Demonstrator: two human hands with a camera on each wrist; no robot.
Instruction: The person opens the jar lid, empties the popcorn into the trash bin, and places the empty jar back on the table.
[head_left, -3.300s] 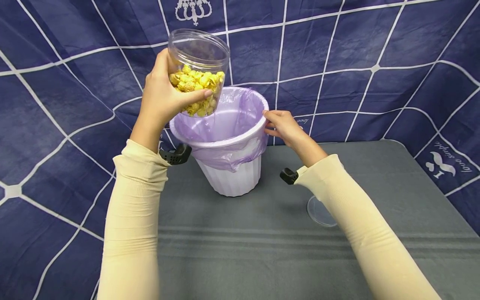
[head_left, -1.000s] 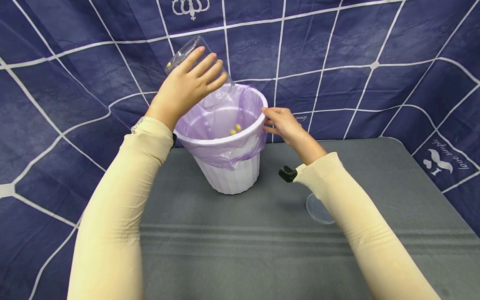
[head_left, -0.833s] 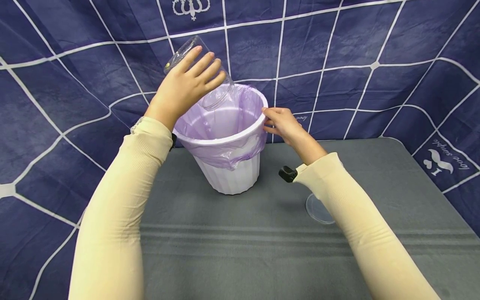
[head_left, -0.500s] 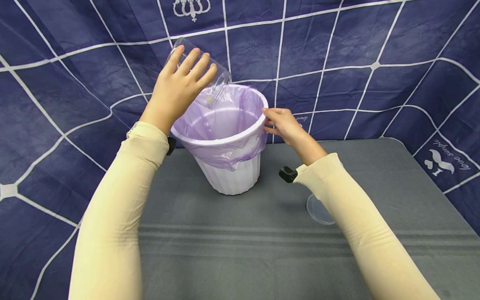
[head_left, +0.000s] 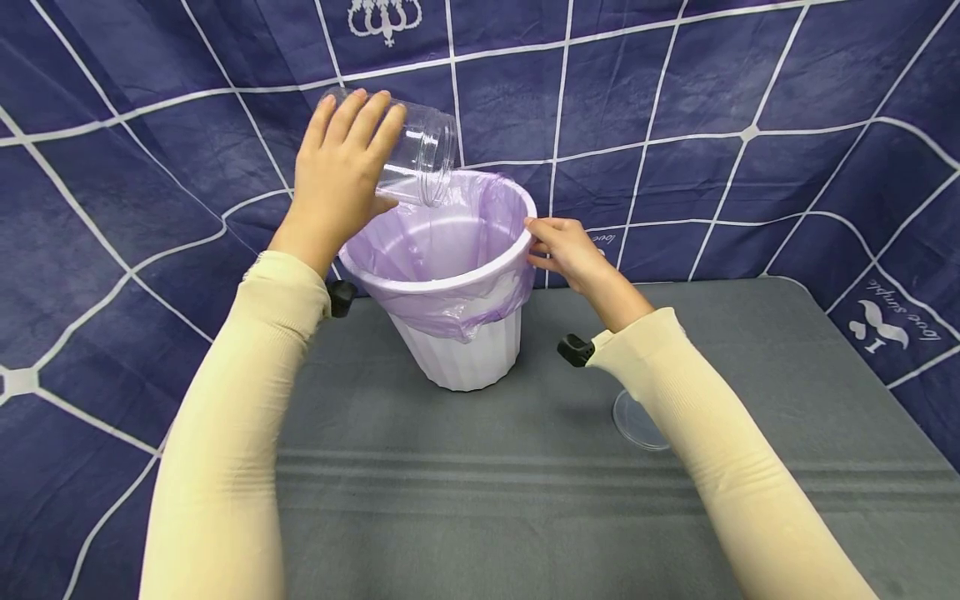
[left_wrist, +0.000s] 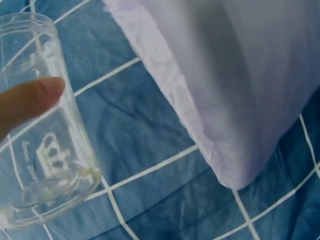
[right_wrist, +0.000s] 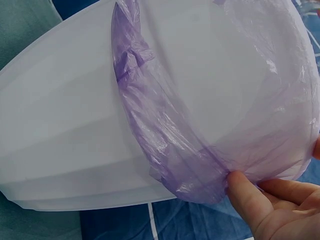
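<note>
In the head view, my left hand (head_left: 337, 167) grips a clear plastic jar (head_left: 427, 150) over the left side of a white trash can (head_left: 468, 358). The jar lies almost on its side, its mouth facing right, and no popcorn shows in it apart from yellowish traces near the base in the left wrist view. A purple trash bag (head_left: 465, 321) lines the can and folds down over its rim. At the rim's right side, my right hand (head_left: 570, 254) holds the edge, its thumb pressing the bag in the right wrist view. The can's bottom inside is hidden.
A clear round lid (head_left: 637, 421) lies on the grey cloth-covered table (head_left: 465, 517), partly behind my right forearm. Blue cloth with white lines (head_left: 615, 108) hangs close behind the can and at both sides.
My left hand tipped the jar of popcorn mouth-down over the can and popcorn fell in. Since then the emptied jar has turned back towards level. My right hand stayed at the rim.
</note>
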